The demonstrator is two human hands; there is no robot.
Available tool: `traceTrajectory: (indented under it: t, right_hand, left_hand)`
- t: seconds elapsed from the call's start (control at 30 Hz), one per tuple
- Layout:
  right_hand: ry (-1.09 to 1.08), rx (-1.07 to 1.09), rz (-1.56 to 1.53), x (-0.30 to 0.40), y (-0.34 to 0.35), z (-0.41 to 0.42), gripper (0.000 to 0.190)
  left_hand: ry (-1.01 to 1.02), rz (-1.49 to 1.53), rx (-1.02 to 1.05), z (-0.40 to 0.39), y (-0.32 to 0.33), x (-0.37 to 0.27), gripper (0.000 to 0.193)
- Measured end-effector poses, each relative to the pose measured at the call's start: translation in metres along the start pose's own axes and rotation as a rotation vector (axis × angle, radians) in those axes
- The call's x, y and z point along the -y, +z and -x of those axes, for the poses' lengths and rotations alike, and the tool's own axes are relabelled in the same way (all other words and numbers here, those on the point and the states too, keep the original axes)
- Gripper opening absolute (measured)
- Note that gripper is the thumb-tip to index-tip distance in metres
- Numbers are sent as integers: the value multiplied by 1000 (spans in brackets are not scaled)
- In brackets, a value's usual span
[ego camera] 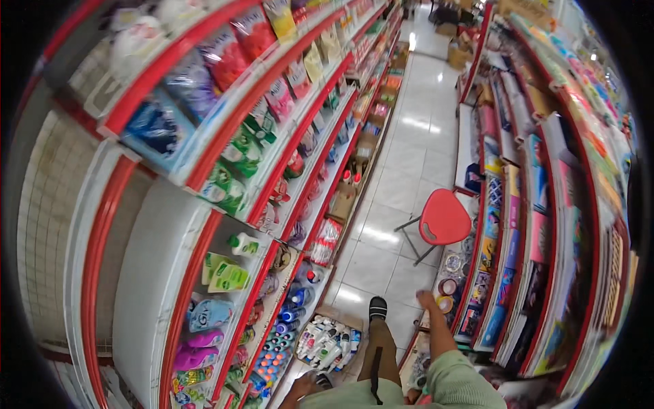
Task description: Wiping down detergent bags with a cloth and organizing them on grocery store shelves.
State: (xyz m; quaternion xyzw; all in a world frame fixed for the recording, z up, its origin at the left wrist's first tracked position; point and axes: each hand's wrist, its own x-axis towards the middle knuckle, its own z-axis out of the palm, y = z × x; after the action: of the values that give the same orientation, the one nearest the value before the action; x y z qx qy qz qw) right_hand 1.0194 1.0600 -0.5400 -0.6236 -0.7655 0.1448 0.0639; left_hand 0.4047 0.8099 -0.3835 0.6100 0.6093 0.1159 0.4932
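Note:
My right hand (424,299) hangs in front of me over the tiled floor, beside the lower right shelf with rolls of tape (447,287). Nothing shows in it; its fingers are small and blurred. At the bottom edge, my left hand (302,384) is partly cut off by the frame, low beside my leg, and its fingers are not clear. Between the left shelving and my forward leg stands a cardboard box (357,321) filled with white bottles and tubes (327,341). My foot in a dark striped shoe (378,308) is ahead of the box.
A red-seated folding stool (445,217) stands in the aisle, close to the right shelves (503,255). Red-edged shelves (265,204) on the left carry bottles and refill pouches (228,276). White floor tiles (403,148) run towards cardboard boxes (460,53) at the far end.

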Motion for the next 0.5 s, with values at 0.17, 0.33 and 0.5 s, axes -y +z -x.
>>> traceTrajectory:
  t: [0.17,0.33,0.5]
  right_hand:
    - [484,-82,-465,-12,-31,-206,26]
    - [565,-297,-258,-103,-10,-259,26]
    - [725,124,-134,-43,-31,-297,34]
  left_hand:
    - [-543,-115,106,11,5,-102,33]
    - [-644,57,-59,14,-19,-139,39]
    - [-712,217,-177,56,-10,-142,40]
